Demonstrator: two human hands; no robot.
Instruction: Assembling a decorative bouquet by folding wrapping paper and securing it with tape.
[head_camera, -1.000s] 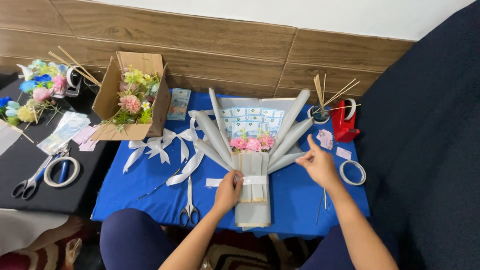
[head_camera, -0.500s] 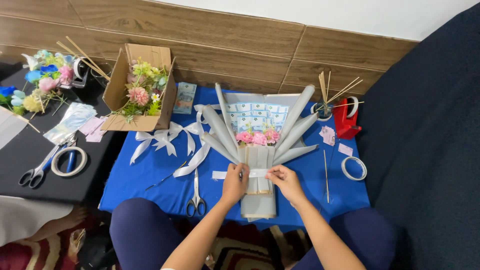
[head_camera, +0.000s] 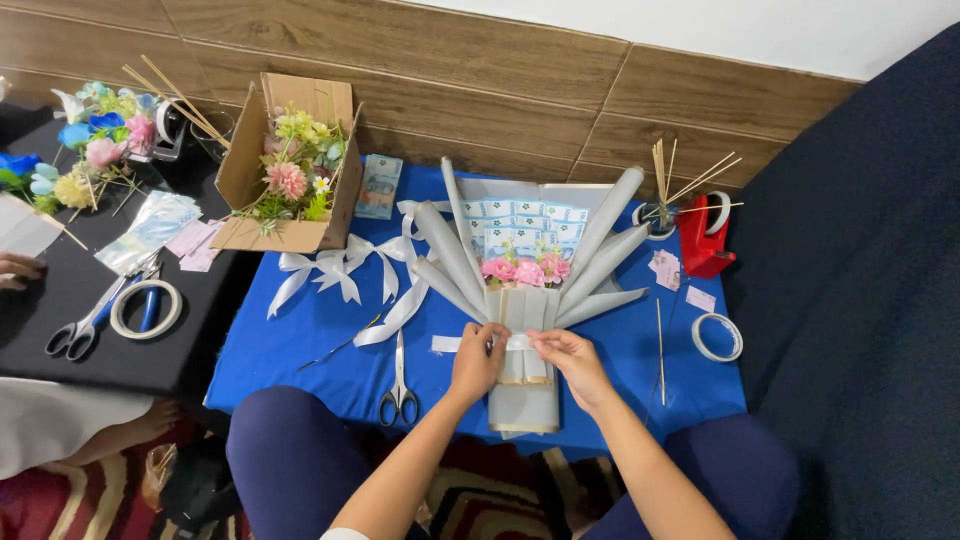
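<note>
A grey paper-wrapped bouquet (head_camera: 520, 300) with pink flowers and folded banknotes lies on the blue cloth-covered table (head_camera: 320, 330). A white ribbon (head_camera: 445, 343) runs across its stem. My left hand (head_camera: 478, 362) pinches the ribbon at the left side of the stem. My right hand (head_camera: 570, 358) holds the ribbon's other part at the stem's right side. Both hands rest against the wrap.
Scissors (head_camera: 400, 385) and loose white ribbon bows (head_camera: 340, 268) lie left of the bouquet. A cardboard box of flowers (head_camera: 290, 165) stands at back left. A tape roll (head_camera: 717, 337), red tape dispenser (head_camera: 705, 235) and sticks sit right. Another person's hand (head_camera: 18, 268) rests on the black table.
My right hand came back from the tape roll side to the bouquet stem and joined the left hand on the ribbon. The view has shifted slightly.
</note>
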